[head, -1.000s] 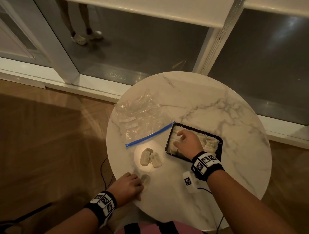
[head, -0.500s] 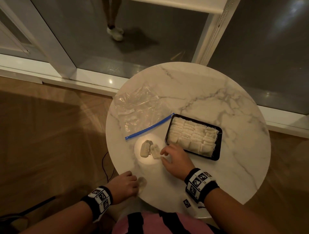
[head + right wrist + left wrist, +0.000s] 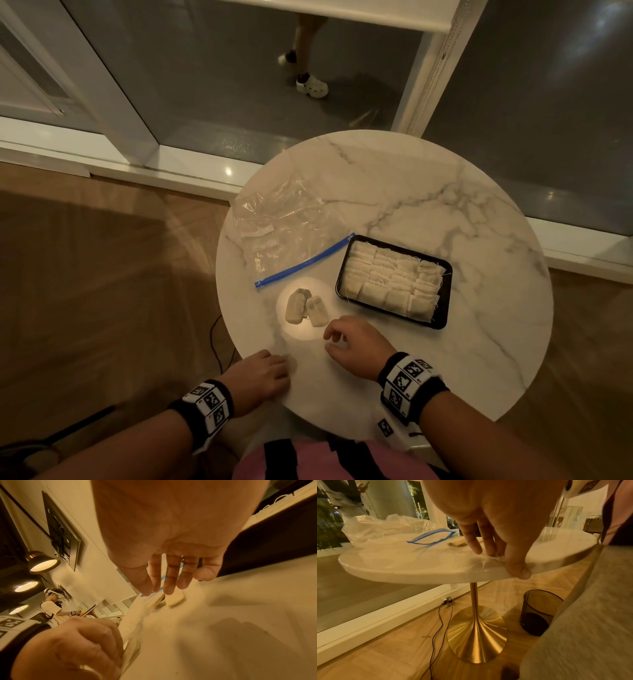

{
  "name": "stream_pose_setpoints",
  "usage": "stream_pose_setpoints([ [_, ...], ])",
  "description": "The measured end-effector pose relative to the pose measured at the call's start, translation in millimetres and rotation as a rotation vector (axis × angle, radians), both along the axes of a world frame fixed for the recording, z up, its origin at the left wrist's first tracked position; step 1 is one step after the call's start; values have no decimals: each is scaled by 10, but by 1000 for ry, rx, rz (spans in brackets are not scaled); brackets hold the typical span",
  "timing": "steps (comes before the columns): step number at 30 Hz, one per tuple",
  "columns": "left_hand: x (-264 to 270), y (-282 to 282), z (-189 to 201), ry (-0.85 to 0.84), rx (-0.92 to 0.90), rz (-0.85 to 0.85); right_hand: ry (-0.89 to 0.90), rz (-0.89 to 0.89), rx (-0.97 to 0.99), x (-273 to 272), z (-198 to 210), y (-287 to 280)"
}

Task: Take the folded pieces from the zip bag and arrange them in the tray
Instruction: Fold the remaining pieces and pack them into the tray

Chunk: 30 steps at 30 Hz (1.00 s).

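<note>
A clear zip bag (image 3: 284,233) with a blue zip strip lies open on the round marble table (image 3: 428,205), with a few folded pieces inside. To its right, a black tray (image 3: 440,323) is packed with rows of white folded pieces (image 3: 387,277). Loose folded pieces (image 3: 305,306) lie in a bright spot between bag and tray. My right hand (image 3: 329,339) hovers just below them, fingers relaxed, holding nothing. At the table's near edge, my left hand (image 3: 284,366) pinches a small white folded piece (image 3: 496,558) against the top.
The table stands on a gold pedestal (image 3: 476,628), with a dark waste bin (image 3: 539,612) and a cable (image 3: 436,635) on the wooden floor. A person's legs (image 3: 308,75) show beyond the glass. Another person (image 3: 53,601) stands far off.
My right hand left the tray and drew back to just below the loose pieces. My left hand slid a little toward the near table edge with its piece.
</note>
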<state>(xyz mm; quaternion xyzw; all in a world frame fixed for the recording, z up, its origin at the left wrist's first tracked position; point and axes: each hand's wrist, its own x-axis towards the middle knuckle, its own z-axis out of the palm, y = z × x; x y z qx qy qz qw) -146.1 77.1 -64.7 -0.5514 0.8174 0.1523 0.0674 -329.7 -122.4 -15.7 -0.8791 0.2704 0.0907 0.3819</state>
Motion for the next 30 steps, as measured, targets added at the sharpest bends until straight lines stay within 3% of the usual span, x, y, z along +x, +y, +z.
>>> stream_pose_setpoints([
  [7, -40, 134, 3, 73, -23, 13, 5, -14, 28, -62, -15, 4],
  [10, -37, 52, 116, 214, -61, 215, 5, -17, 47, -78, 32, -11],
  [16, -150, -429, 579, 676, -23, 811, -74, -18, 182, -31, 181, -45],
  [21, -321, -834, 831, 1049, 32, 993, -191, -110, 343, 19, 240, -56],
  [27, -399, -1056, 809, 1048, -86, 1081, -263, -416, 477, -60, 173, -149],
  [30, -419, -1121, 739, 1032, -59, 1124, -290, -505, 518, -122, 153, -193],
])
